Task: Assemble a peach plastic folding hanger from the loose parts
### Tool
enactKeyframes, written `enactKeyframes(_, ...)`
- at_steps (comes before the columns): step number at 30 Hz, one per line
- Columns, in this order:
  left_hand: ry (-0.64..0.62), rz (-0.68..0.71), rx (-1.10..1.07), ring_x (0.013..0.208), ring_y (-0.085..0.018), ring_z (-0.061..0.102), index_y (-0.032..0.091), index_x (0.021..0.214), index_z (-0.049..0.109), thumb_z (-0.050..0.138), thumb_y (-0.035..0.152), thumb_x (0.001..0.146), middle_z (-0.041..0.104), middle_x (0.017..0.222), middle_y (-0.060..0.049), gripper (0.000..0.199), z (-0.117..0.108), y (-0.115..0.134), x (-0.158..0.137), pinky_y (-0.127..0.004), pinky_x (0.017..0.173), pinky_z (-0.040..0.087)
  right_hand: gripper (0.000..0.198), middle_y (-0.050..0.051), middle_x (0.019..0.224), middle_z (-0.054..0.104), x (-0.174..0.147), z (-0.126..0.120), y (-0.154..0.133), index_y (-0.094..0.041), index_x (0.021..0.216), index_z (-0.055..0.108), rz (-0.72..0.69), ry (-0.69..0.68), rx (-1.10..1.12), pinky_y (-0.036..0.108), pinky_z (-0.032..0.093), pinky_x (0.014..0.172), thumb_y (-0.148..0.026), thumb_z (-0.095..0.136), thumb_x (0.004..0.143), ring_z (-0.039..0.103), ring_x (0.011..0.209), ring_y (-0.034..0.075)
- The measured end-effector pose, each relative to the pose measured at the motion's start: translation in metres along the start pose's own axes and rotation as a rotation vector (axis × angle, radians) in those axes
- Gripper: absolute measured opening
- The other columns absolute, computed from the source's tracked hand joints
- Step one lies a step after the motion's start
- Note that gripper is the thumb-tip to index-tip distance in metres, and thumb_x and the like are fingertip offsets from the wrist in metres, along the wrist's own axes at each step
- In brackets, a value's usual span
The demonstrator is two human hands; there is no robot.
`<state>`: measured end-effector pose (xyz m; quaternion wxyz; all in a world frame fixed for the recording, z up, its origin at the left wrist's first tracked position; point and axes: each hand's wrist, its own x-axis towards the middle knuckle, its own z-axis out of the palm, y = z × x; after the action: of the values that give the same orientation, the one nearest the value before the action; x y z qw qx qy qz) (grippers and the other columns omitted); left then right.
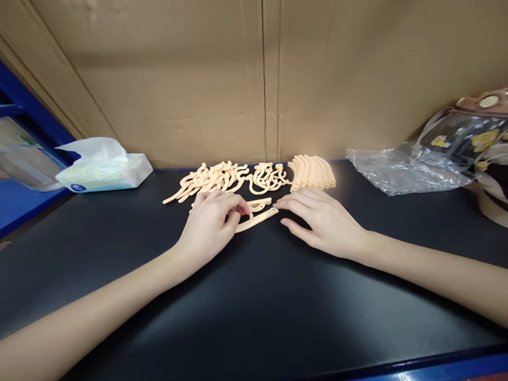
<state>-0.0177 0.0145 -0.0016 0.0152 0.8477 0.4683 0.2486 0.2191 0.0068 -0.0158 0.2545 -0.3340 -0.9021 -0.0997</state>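
My left hand (213,219) is closed, with thumb and forefinger pinched on a cream plastic hanger part (259,219) lying low over the table. Another pale piece (259,202) lies just behind it, partly covered by the fingers. My right hand (320,221) has its fingers stretched out and thumb apart, its tips close to the far end of these parts; I see nothing held in it. Beyond the left hand lies a loose pile of curved hanger arms (212,177). Small hooks (267,178) are heaped in the middle. Behind the right hand, similar arms (312,172) lie in a neat row.
A tissue pack (107,170) stands at the back left beside a blue shelf frame (25,119). Crumpled clear plastic (406,172) and a brown-lidded bottle (471,132) are at the right. Cardboard (179,69) rises behind the black table (231,324).
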Motion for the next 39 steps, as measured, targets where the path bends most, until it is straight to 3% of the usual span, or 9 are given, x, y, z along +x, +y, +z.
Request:
enactKeyframes(5, -0.023, -0.031, -0.006, 0.08, -0.019, 0.057, 0.021, 0.078, 0.064, 0.039, 0.013, 0.083, 0.068, 0.078, 0.0, 0.026, 0.001, -0.001, 0.0, -0.039, 0.084, 0.039, 0.022, 0.006, 0.097, 0.069, 0.001, -0.001, 0.001, -0.014, 0.105, 0.063, -0.079, 0.003, 0.076, 0.04, 0.034, 0.103, -0.026, 0.048, 0.095, 0.06, 0.093, 0.019)
enactKeyframes(12, -0.017, -0.039, 0.02, 0.085, -0.021, 0.058, 0.02, 0.081, 0.062, 0.04, 0.01, 0.08, 0.069, 0.085, 0.0, 0.025, 0.001, -0.001, 0.0, -0.039, 0.084, 0.04, 0.019, 0.005, 0.087, 0.069, 0.0, -0.005, -0.003, -0.015, 0.097, 0.065, -0.174, 0.037, 0.193, 0.032, 0.045, 0.079, -0.023, 0.047, 0.095, 0.058, 0.081, 0.017)
enactKeyframes(17, -0.003, -0.056, 0.028, 0.085, -0.021, 0.057, 0.02, 0.083, 0.063, 0.041, 0.01, 0.081, 0.066, 0.083, -0.001, 0.024, 0.001, -0.002, -0.001, -0.04, 0.083, 0.039, 0.017, 0.005, 0.085, 0.068, -0.001, -0.004, -0.003, -0.015, 0.094, 0.064, -0.121, 0.101, 0.173, 0.03, 0.044, 0.075, -0.02, 0.049, 0.094, 0.059, 0.078, 0.016)
enactKeyframes(21, 0.012, 0.047, -0.019, 0.086, -0.021, 0.055, 0.019, 0.086, 0.061, 0.041, 0.016, 0.088, 0.064, 0.086, -0.002, 0.021, 0.001, 0.0, -0.002, -0.037, 0.081, 0.04, 0.015, 0.003, 0.076, 0.065, 0.0, -0.004, -0.001, -0.016, 0.087, 0.062, 0.062, 0.176, 0.118, 0.028, 0.042, 0.069, -0.019, 0.049, 0.092, 0.057, 0.071, 0.015)
enactKeyframes(25, -0.042, 0.285, -0.029, 0.101, -0.022, 0.053, 0.019, 0.093, 0.058, 0.046, 0.026, 0.092, 0.063, 0.104, -0.005, 0.014, -0.001, 0.006, -0.004, -0.037, 0.09, 0.039, 0.02, 0.001, 0.068, 0.061, 0.001, -0.003, 0.002, -0.018, 0.074, 0.058, 0.26, 0.075, -0.081, 0.028, 0.038, 0.061, -0.028, 0.052, 0.091, 0.056, 0.066, 0.016)
enactKeyframes(28, -0.11, 0.367, -0.002, 0.114, -0.023, 0.049, 0.019, 0.099, 0.056, 0.05, 0.031, 0.092, 0.059, 0.117, -0.007, 0.016, -0.001, 0.01, -0.006, -0.038, 0.095, 0.039, 0.026, 0.007, 0.074, 0.064, 0.001, -0.002, 0.001, -0.016, 0.075, 0.061, 0.245, -0.049, -0.311, 0.032, 0.04, 0.066, -0.035, 0.053, 0.09, 0.06, 0.072, 0.022)
enactKeyframes(31, -0.166, 0.352, -0.004, 0.123, -0.025, 0.044, 0.02, 0.097, 0.054, 0.051, 0.036, 0.092, 0.054, 0.127, -0.009, 0.017, 0.0, 0.01, -0.006, -0.04, 0.099, 0.038, 0.033, 0.013, 0.079, 0.067, 0.001, -0.003, -0.001, -0.011, 0.079, 0.065, 0.208, -0.09, -0.463, 0.038, 0.041, 0.074, -0.038, 0.05, 0.092, 0.061, 0.079, 0.027)
enactKeyframes(34, -0.213, 0.323, -0.033, 0.13, -0.027, 0.039, 0.021, 0.094, 0.052, 0.049, 0.039, 0.093, 0.048, 0.137, -0.009, 0.018, 0.001, 0.008, -0.006, -0.044, 0.103, 0.036, 0.032, 0.013, 0.077, 0.067, 0.001, -0.004, -0.002, -0.011, 0.078, 0.065, 0.175, -0.097, -0.469, 0.038, 0.04, 0.075, -0.034, 0.049, 0.093, 0.061, 0.077, 0.027)
enactKeyframes(39, -0.265, 0.273, -0.073, 0.13, -0.027, 0.039, 0.021, 0.092, 0.049, 0.044, 0.038, 0.095, 0.043, 0.142, -0.009, 0.018, 0.001, 0.008, -0.006, -0.046, 0.104, 0.035, 0.022, 0.007, 0.078, 0.064, 0.002, -0.004, -0.003, -0.014, 0.077, 0.062, 0.153, -0.1, -0.253, 0.033, 0.04, 0.072, -0.027, 0.053, 0.092, 0.059, 0.074, 0.021)
